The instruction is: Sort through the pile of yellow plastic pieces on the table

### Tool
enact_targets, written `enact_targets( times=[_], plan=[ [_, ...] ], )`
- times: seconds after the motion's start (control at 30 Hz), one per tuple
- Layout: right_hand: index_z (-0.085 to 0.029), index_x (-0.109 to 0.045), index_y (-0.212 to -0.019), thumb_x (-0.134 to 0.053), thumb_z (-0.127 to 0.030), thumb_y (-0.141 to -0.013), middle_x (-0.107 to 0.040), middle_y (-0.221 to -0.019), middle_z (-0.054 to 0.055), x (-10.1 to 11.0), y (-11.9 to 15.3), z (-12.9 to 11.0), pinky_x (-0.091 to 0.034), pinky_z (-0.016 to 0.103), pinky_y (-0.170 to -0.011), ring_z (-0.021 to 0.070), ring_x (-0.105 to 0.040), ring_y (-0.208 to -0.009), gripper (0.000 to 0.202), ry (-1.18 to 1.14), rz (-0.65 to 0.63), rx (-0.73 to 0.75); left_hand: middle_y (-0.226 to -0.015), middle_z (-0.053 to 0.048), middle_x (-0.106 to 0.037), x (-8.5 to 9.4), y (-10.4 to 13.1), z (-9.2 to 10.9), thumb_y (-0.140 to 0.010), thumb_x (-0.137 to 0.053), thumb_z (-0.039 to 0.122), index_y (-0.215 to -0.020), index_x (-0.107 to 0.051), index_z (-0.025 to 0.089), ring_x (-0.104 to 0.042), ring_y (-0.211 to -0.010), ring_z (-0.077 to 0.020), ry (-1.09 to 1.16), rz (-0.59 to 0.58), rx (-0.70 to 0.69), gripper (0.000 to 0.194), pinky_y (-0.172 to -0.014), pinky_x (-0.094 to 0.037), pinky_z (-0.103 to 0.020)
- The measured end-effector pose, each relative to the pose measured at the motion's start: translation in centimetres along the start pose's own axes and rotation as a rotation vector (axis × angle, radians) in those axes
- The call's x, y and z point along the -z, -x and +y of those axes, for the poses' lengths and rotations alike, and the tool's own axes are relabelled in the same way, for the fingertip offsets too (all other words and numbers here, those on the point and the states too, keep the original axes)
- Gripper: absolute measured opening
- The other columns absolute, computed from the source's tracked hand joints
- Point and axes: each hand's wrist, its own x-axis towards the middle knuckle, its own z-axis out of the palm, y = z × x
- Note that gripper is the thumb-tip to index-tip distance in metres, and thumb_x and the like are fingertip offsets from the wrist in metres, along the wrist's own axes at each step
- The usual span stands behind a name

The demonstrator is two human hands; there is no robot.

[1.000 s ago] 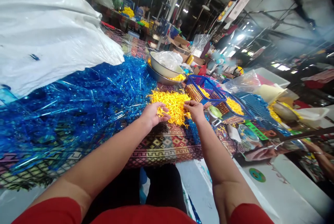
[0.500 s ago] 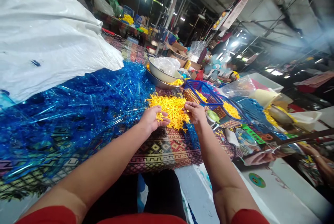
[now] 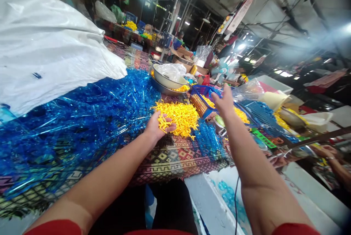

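My left hand is palm up at the left edge of the yellow pile, fingers curled loosely around several small yellow pieces. My right hand is raised over the blue baskets, its fingers apart, and nothing shows in it. Below it, a blue basket holds more yellow pieces. Crinkled blue clear plastic spreads to the left of the pile, on a patterned mat.
A large white sack lies at the left. Beyond the pile are stacked bowls with a clear bag. At right are a blue crate, a green strip and another person's hand.
My right hand has left the pile's right edge, moved up and right over the baskets, and opened. My left hand stays by the pile, with more yellow pieces showing in its palm.
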Motion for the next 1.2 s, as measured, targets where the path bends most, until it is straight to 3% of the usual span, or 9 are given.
enact_targets(
  times=[0.07,0.13,0.23,0.3,0.4,0.5,0.63,0.93,1.2],
  plan=[
    [-0.009,-0.022,-0.137,-0.061,-0.041,-0.069,-0.011,-0.143,0.022,2.8,-2.6,3.2,-0.025,0.053,-0.100,0.0356,-0.016,-0.130,0.085,0.246,0.105,-0.082,-0.064,-0.008,-0.058,0.0,0.0,0.1,-0.084,-0.039,0.039,-0.090,-0.047,0.014,-0.064,-0.059,-0.0266,-0.007,-0.002,-0.003,0.027,-0.047,-0.051,-0.041],
    [-0.004,-0.021,-0.137,-0.063,-0.042,-0.067,-0.005,-0.143,0.026,5.1,-4.2,5.3,-0.021,0.053,-0.101,0.0374,-0.011,-0.131,0.090,0.396,0.127,-0.141,-0.063,-0.008,-0.058,-0.1,0.0,0.1,-0.083,-0.041,0.036,-0.087,-0.046,0.014,-0.064,-0.059,-0.0270,-0.026,-0.002,-0.001,0.023,-0.047,-0.051,-0.040],
    [-0.003,-0.026,-0.135,-0.062,-0.041,-0.067,-0.015,-0.141,0.027,6.3,-4.2,6.1,-0.025,0.051,-0.099,0.0374,-0.021,-0.129,0.085,0.506,0.115,-0.132,-0.060,-0.006,-0.056,-0.3,0.1,0.1,-0.080,-0.046,0.022,-0.081,-0.046,0.013,-0.064,-0.057,-0.0243,-0.073,0.001,-0.019,0.009,-0.041,-0.049,-0.028],
    [-0.006,-0.040,-0.128,-0.060,-0.038,-0.069,-0.038,-0.131,0.024,5.6,-2.5,5.5,-0.033,0.047,-0.095,0.0346,-0.039,-0.119,0.069,0.513,0.035,-0.092,-0.059,-0.005,-0.054,-0.5,0.3,0.1,-0.076,-0.048,0.012,-0.079,-0.046,0.013,-0.063,-0.052,-0.0207,-0.108,0.021,-0.035,0.004,-0.034,-0.041,-0.018],
    [-0.014,-0.064,-0.098,-0.053,-0.035,-0.074,-0.066,-0.090,0.010,2.9,2.4,4.0,-0.045,0.035,-0.078,0.0232,-0.060,-0.084,0.034,0.396,-0.225,-0.033,-0.057,-0.002,-0.051,-0.7,0.6,0.1,-0.072,-0.049,0.005,-0.079,-0.046,0.013,-0.060,-0.045,-0.0156,-0.146,0.053,-0.040,0.011,-0.027,-0.026,-0.012],
    [-0.019,-0.066,-0.076,-0.051,-0.037,-0.077,-0.065,-0.069,0.003,0.0,9.1,2.8,-0.044,0.026,-0.062,0.0162,-0.059,-0.064,0.024,0.331,-0.490,0.095,-0.056,-0.002,-0.050,-0.7,0.8,0.2,-0.072,-0.049,0.004,-0.079,-0.046,0.013,-0.057,-0.041,-0.0133,-0.160,0.049,-0.043,0.012,-0.026,-0.023,-0.012],
    [-0.021,-0.065,-0.079,-0.047,-0.037,-0.082,-0.064,-0.082,0.005,-2.2,15.2,2.2,-0.042,0.025,-0.067,0.0168,-0.058,-0.077,0.023,0.487,-0.534,0.256,-0.056,-0.002,-0.050,-0.7,0.9,0.3,-0.070,-0.049,0.004,-0.079,-0.047,0.013,-0.058,-0.042,-0.0136,-0.185,0.041,-0.052,0.013,-0.026,-0.022,-0.012],
    [-0.023,-0.064,-0.071,-0.044,-0.034,-0.084,-0.060,-0.080,0.009,-3.8,15.7,1.6,-0.040,0.029,-0.065,0.0223,-0.053,-0.083,0.026,0.698,-0.526,0.235,-0.055,-0.002,-0.051,-0.9,1.1,0.2,-0.068,-0.051,0.005,-0.078,-0.047,0.013,-0.057,-0.040,-0.0140,-0.192,0.028,-0.025,0.013,-0.026,-0.021,-0.013],
    [-0.019,-0.064,-0.073,-0.045,-0.029,-0.082,-0.061,-0.081,0.006,-3.7,15.1,2.1,-0.041,0.025,-0.071,0.0159,-0.056,-0.077,0.023,0.322,-0.324,0.087,-0.052,-0.002,-0.050,-0.9,1.1,-0.2,-0.072,-0.049,0.010,-0.077,-0.046,0.013,-0.058,-0.042,-0.0161,-0.213,0.003,-0.002,0.007,-0.027,-0.023,-0.013]
  ],
)
